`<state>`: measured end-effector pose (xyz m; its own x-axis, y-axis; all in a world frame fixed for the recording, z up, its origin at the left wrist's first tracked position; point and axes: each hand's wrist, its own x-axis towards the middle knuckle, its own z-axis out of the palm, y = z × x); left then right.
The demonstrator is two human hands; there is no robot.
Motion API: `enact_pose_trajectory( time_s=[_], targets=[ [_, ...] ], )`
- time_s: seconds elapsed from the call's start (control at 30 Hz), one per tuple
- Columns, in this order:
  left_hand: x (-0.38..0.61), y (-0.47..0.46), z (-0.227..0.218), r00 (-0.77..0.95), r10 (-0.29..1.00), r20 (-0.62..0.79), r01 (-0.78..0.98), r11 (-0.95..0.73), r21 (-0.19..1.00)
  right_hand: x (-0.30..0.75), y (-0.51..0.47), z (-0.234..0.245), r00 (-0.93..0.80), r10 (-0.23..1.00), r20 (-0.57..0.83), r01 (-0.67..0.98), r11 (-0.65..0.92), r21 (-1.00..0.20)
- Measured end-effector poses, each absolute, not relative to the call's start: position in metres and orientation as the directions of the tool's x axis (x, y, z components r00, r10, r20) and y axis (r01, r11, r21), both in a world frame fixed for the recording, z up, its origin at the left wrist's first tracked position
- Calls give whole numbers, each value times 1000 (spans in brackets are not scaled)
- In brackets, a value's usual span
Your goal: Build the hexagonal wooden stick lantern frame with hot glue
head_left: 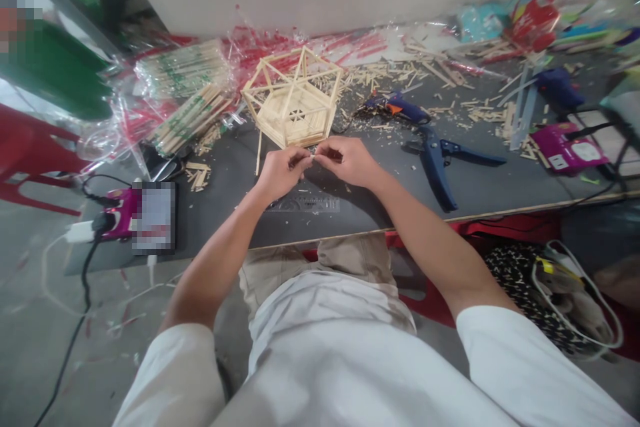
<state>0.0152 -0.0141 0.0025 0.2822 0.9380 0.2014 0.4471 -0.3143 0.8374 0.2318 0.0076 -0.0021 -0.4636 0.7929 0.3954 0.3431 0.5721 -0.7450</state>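
Observation:
My left hand (281, 170) and my right hand (347, 160) meet just in front of a hexagonal model built of thin wooden sticks (293, 97) on the grey table (500, 180). Both hands are closed in a pinch, fingertips nearly touching, around a small thin piece that I cannot make out. A single loose stick (259, 153) lies to the left of my left hand. A clear ruler (305, 203) lies on the table under my wrists.
Blue cutting pliers (440, 160) and a blue glue gun (397, 107) lie to the right. Bundles of wrapped chopsticks (187, 117) sit at the left, stick offcuts (450, 103) litter the back. A power strip (120, 213) with cables is at the left edge.

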Motion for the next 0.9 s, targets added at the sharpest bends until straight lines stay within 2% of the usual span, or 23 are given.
enact_pose_trajectory(
  time_s=[0.47, 0.9],
  targets=[
    [13, -13, 0, 309, 919, 244, 463, -369, 806, 231, 7, -2, -471, 775, 420, 344, 600, -722],
    [12, -13, 4, 323, 919, 226, 457, -360, 813, 231, 4, 0, -477, 786, 394, 324, 574, -752]
  ],
)
